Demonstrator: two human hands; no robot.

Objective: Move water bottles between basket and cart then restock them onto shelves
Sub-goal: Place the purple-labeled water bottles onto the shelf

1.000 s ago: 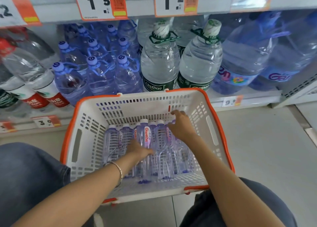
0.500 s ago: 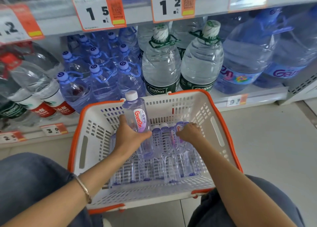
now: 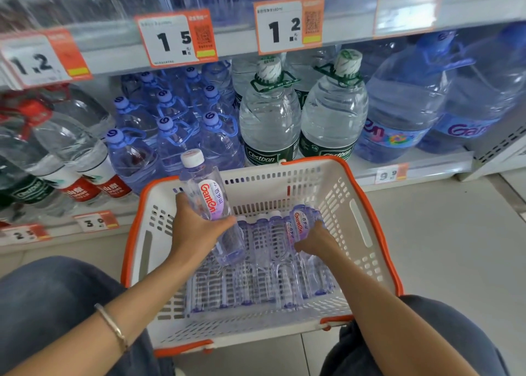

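A white basket with an orange rim (image 3: 367, 205) sits on the floor between my knees. Several small Ganten water bottles (image 3: 264, 264) lie side by side in it. My left hand (image 3: 193, 230) grips one small bottle (image 3: 210, 202) round its middle, lifted above the others, white cap pointing up and away. My right hand (image 3: 316, 240) curls round a second small bottle (image 3: 299, 225) at the right of the row, its top end raised a little off the pile.
Straight ahead a low shelf holds large bottles: blue-capped jugs (image 3: 170, 136), two green-label Cestbon jugs (image 3: 270, 122), big blue Ganten jugs (image 3: 404, 111), red-label bottles (image 3: 82, 170) at left. An upper shelf edge carries price tags (image 3: 287, 24). Tiled floor (image 3: 444, 239) lies to the right.
My left hand took a bottle from the row and lifted it up out of the pile. My right hand closed round another bottle and began to raise its top.
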